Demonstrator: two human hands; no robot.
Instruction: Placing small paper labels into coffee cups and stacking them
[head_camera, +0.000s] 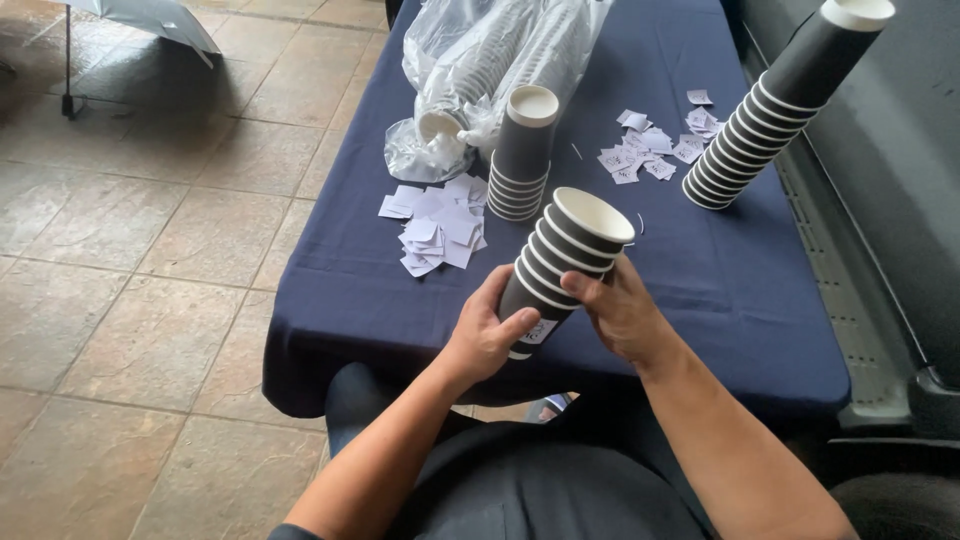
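Both hands (555, 320) grip cup stack (565, 262), rims tilted up-right

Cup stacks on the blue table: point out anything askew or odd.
The tall stack of dark paper cups at the table's far right leans steeply instead of standing upright. The short stack stands straight. The held stack is tilted only because both hands grip it.
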